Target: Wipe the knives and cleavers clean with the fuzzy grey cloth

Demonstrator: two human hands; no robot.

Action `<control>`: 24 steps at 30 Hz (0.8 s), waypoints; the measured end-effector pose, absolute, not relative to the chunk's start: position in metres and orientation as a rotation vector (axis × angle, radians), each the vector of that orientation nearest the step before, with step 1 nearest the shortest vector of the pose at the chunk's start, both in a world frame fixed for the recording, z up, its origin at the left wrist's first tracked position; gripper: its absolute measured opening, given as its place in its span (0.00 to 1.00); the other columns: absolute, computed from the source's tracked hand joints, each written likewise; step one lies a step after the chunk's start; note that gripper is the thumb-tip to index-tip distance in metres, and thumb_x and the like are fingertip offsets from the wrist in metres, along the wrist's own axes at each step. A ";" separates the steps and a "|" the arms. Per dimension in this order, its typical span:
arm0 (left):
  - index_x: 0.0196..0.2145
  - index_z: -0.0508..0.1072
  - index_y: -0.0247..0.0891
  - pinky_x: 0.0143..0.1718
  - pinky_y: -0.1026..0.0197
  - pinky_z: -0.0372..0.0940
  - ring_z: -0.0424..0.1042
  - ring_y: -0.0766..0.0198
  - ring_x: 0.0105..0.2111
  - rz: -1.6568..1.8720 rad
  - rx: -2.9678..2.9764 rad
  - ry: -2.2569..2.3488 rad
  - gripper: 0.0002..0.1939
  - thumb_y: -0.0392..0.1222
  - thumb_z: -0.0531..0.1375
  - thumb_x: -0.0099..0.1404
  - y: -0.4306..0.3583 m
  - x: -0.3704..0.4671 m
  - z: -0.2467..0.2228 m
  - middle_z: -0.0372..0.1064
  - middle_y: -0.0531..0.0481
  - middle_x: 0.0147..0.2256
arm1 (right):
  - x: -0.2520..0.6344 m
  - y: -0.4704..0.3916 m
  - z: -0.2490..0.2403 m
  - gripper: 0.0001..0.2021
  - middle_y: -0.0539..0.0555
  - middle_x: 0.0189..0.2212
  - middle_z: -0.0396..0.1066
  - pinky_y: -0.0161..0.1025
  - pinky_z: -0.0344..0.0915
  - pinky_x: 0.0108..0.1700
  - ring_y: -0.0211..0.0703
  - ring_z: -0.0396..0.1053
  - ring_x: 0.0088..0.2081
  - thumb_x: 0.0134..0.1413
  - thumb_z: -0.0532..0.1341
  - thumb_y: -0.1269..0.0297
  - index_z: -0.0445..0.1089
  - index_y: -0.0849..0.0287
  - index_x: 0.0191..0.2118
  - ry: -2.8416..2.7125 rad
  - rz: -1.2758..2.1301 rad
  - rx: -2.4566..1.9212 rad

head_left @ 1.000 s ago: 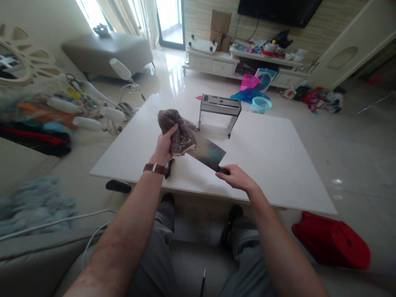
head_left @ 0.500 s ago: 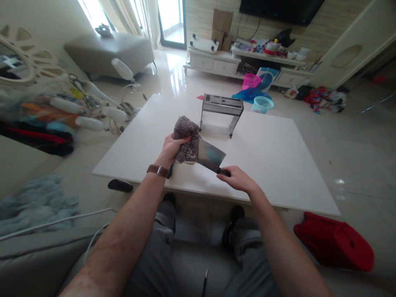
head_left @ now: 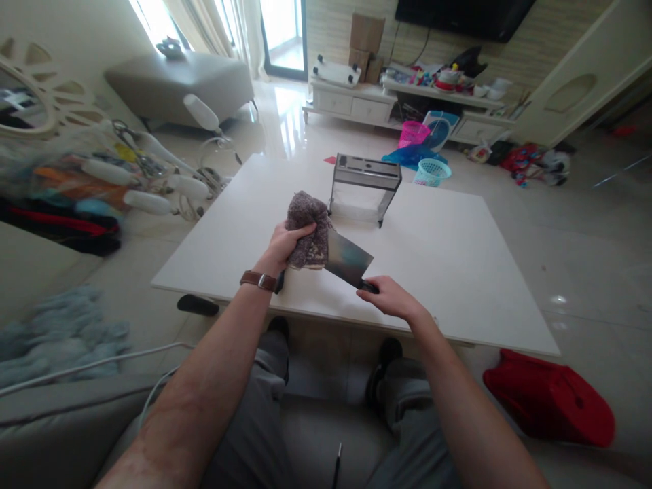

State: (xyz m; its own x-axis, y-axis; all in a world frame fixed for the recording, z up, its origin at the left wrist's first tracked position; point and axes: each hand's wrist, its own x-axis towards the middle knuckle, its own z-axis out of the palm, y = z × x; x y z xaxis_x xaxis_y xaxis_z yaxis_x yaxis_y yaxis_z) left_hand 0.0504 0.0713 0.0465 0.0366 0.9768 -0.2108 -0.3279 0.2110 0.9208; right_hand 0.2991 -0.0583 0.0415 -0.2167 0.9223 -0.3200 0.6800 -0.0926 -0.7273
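My left hand is closed on a brown-grey fuzzy cloth, its thumb lying across the front. The cloth wraps the far end of a wide-bladed cleaver and hides that part of the blade. My right hand grips the cleaver's black handle. Both hands are above the near part of the white table. Behind them on the table stands a knife block with a dark slotted top and a see-through front.
On the floor beyond the table are a light blue basket and a pink basket. A red stool-like object lies at the near right. White lamp arms stand by the table's left edge.
The cloth and my left hand have shifted very slightly to the right along the blade; the cleaver has barely moved. Both grips are the same.
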 end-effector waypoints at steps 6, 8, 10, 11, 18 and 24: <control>0.40 0.80 0.36 0.55 0.46 0.75 0.80 0.46 0.49 1.382 0.623 0.992 0.25 0.45 0.79 0.44 0.083 0.054 0.036 0.82 0.43 0.41 | 0.294 -0.058 0.044 0.15 0.46 0.18 0.63 0.35 0.56 0.23 0.37 0.62 0.20 0.58 0.62 0.52 0.68 0.57 0.28 -1.794 1.289 -1.752; 0.43 0.80 0.38 0.56 0.46 0.74 0.78 0.46 0.53 1.387 0.559 0.869 0.25 0.53 0.76 0.50 0.085 0.053 0.039 0.81 0.42 0.45 | 0.294 -0.057 0.042 0.15 0.46 0.19 0.65 0.35 0.60 0.23 0.37 0.65 0.20 0.59 0.62 0.52 0.68 0.57 0.28 -1.728 1.315 -1.713; 0.46 0.79 0.39 0.57 0.46 0.74 0.76 0.46 0.56 1.375 0.546 0.757 0.28 0.61 0.72 0.55 0.082 0.053 0.046 0.80 0.42 0.49 | 0.294 -0.057 0.038 0.14 0.48 0.21 0.69 0.35 0.65 0.27 0.39 0.70 0.23 0.59 0.63 0.52 0.68 0.57 0.29 -1.685 1.290 -1.649; 0.48 0.79 0.41 0.57 0.46 0.73 0.75 0.46 0.57 1.378 0.556 0.714 0.30 0.65 0.69 0.57 0.080 0.052 0.051 0.80 0.43 0.50 | 0.293 -0.057 0.036 0.14 0.49 0.22 0.71 0.35 0.68 0.29 0.40 0.73 0.25 0.59 0.64 0.51 0.68 0.57 0.31 -1.661 1.278 -1.616; 0.53 0.77 0.51 0.54 0.42 0.73 0.72 0.45 0.59 1.380 0.653 0.719 0.38 0.78 0.62 0.54 0.061 0.046 0.062 0.78 0.46 0.52 | 0.287 -0.053 0.034 0.18 0.49 0.24 0.71 0.37 0.66 0.28 0.39 0.68 0.23 0.58 0.63 0.45 0.66 0.56 0.36 -1.398 1.070 -1.592; 0.53 0.77 0.47 0.50 0.41 0.73 0.72 0.43 0.59 1.330 0.654 0.705 0.41 0.81 0.57 0.57 0.057 0.053 0.059 0.79 0.43 0.51 | 0.286 -0.050 0.033 0.18 0.51 0.28 0.69 0.39 0.64 0.34 0.43 0.67 0.29 0.66 0.53 0.47 0.68 0.56 0.44 -1.367 0.708 -1.712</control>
